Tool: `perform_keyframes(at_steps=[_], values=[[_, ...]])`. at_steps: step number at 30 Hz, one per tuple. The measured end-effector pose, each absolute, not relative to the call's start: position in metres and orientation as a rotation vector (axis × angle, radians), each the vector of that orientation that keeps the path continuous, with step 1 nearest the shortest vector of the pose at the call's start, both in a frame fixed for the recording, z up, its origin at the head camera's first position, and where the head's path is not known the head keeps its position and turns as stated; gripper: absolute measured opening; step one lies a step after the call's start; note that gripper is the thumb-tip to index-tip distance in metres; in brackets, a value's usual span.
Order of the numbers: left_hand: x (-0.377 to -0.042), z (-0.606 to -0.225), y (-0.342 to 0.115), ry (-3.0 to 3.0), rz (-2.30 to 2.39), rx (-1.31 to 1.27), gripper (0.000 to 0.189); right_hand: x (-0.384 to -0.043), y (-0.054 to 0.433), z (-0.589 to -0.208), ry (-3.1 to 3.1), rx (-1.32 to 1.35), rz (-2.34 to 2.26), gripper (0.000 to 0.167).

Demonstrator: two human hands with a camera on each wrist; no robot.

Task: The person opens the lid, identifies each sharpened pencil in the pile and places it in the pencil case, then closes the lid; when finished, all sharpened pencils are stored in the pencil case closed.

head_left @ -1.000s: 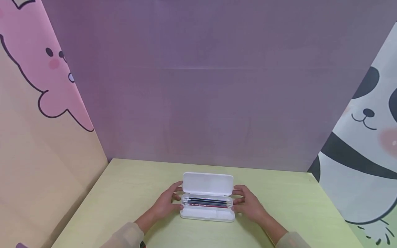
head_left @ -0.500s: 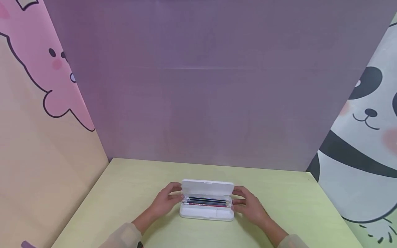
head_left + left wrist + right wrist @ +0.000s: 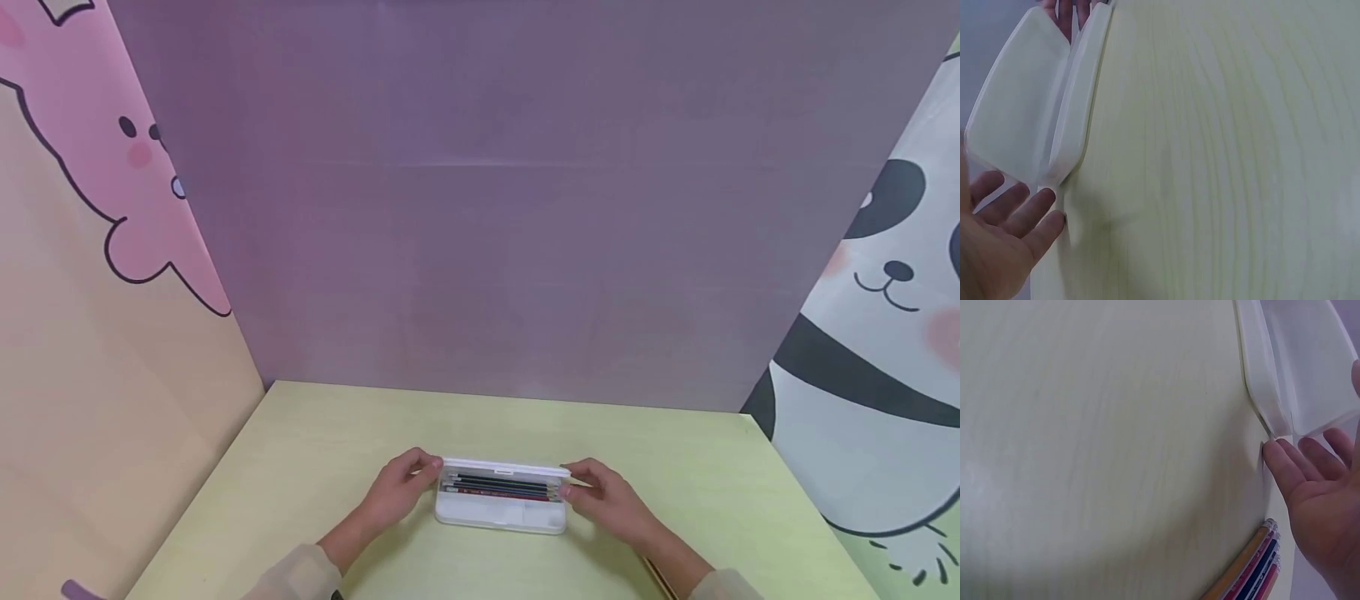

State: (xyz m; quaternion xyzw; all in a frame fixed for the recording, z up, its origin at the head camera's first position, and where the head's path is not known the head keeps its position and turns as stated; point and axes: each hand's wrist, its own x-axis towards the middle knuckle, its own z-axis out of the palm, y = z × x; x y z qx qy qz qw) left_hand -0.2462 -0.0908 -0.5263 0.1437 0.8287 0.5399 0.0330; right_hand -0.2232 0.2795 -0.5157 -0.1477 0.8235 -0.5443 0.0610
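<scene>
A white pencil case (image 3: 480, 512) lies on the table with its lid (image 3: 506, 468) tilted partway over the back. Inside, a row of dark pencils and a red one (image 3: 498, 490) fills the rear compartment, partly under the lid. My left hand (image 3: 396, 490) pinches the lid's left end, thumb at the corner. At the opposite end, my right hand (image 3: 611, 504) holds the lid between thumb and fingers. In both wrist views the lid (image 3: 1019, 94) leans out from the base (image 3: 1260, 369), with the fingertips low beside the hinge.
Several more pencils (image 3: 1247, 569) lie bundled on the table under my right forearm. The pale wooden table (image 3: 337, 425) ends at a purple back panel (image 3: 495, 250). Side walls carry a pink cartoon animal (image 3: 150, 225) and a panda (image 3: 892, 350). Something purple (image 3: 78, 590) shows at lower left.
The lid has swung from fully raised down toward me, now covering the back of the case. Both hands have followed it, thumbs moving up to its ends. The base stays in place.
</scene>
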Motion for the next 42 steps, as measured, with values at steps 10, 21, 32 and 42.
perform_keyframes(at_steps=[10, 21, 32, 42], values=[[-0.244, -0.524, -0.094, 2.421, 1.681, 0.461, 0.035, -0.218, 0.284, -0.512, 2.534, -0.432, -1.589, 0.040], [-0.249, -0.514, -0.107, 2.363, 1.476, 0.562, 0.069, -0.226, 0.292, -0.503, 2.570, -0.597, -1.344, 0.054], [-0.250, -0.518, -0.105, 2.512, 1.276, 0.629, 0.075, -0.226, 0.285, -0.491, 2.639, -0.547, -1.152, 0.081], [-0.245, -0.526, -0.101, 2.637, 1.122, 0.660, 0.089, -0.218, 0.280, -0.499, 2.748, -0.469, -0.948, 0.091]])
